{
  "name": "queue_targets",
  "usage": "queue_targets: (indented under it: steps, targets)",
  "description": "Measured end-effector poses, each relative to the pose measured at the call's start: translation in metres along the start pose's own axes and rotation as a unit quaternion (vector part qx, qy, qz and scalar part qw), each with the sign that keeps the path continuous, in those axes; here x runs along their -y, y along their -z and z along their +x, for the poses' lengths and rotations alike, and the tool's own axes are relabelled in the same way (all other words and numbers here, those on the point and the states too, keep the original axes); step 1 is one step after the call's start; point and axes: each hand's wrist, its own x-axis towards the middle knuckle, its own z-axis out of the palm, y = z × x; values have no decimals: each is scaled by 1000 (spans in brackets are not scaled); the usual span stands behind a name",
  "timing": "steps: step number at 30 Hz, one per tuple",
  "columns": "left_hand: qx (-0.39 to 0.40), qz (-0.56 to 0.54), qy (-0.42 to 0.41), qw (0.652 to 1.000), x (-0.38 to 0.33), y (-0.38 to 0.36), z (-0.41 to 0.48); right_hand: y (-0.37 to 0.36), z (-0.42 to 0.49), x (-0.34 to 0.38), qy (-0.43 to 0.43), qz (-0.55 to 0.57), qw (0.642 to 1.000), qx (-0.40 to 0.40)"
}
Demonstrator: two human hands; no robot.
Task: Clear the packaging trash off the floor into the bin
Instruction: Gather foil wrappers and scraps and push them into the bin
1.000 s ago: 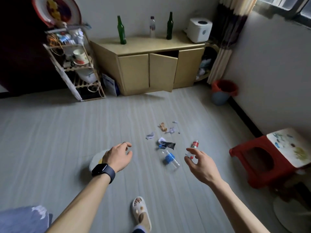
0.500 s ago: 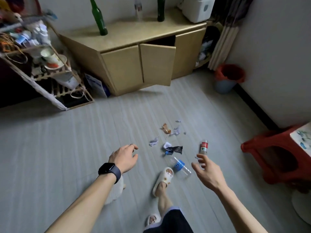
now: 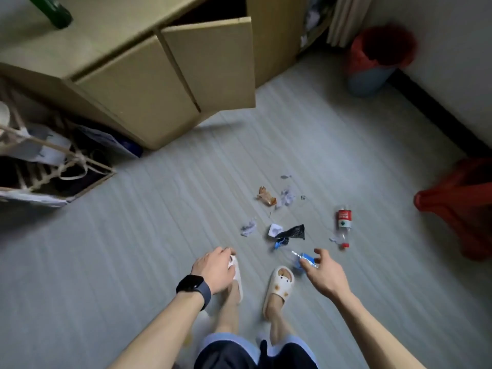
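Packaging trash lies scattered on the grey floor: a clear bottle with a red label (image 3: 344,225), a clear bottle with a blue label (image 3: 303,257), a black mesh wrapper (image 3: 292,233), a white plastic cup piece (image 3: 275,230), an orange wrapper (image 3: 267,196) and crumpled paper bits (image 3: 248,229). The bin (image 3: 372,59), blue with a red liner, stands at the far right by the wall. My right hand (image 3: 323,272) hovers just over the blue-label bottle with fingers spread and loosely bent, holding nothing. My left hand (image 3: 215,269), smartwatch on the wrist, hangs relaxed above my left slipper.
A wooden cabinet (image 3: 170,75) with one door ajar stands ahead. A wire rack (image 3: 45,166) with clutter sits at the left. A red plastic stool (image 3: 463,206) is at the right edge. My feet in white slippers (image 3: 278,288) stand just short of the trash.
I have stepped forward and the view tilted down; both feet are now beside the trash. My right hand has moved closer to the blue-label bottle. The left hand stays relaxed.
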Motion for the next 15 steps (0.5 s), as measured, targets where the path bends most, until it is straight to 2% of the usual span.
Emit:
queue_targets:
  steps: [1,7,12,15]
  targets:
    - [9,2,-1,1000,0,-1,3,1,3,3,-10,16,1000,1]
    - [92,60,-45,993,18,-44,169,-60,122,-8,-114,74,991,-13]
    - [123,105,-81,984,36,-101,291,-128,226,-27,-160,86,983,-3]
    - [113,115,-89,983,52,-133,349,-166,285,-40,-191,103,976,3]
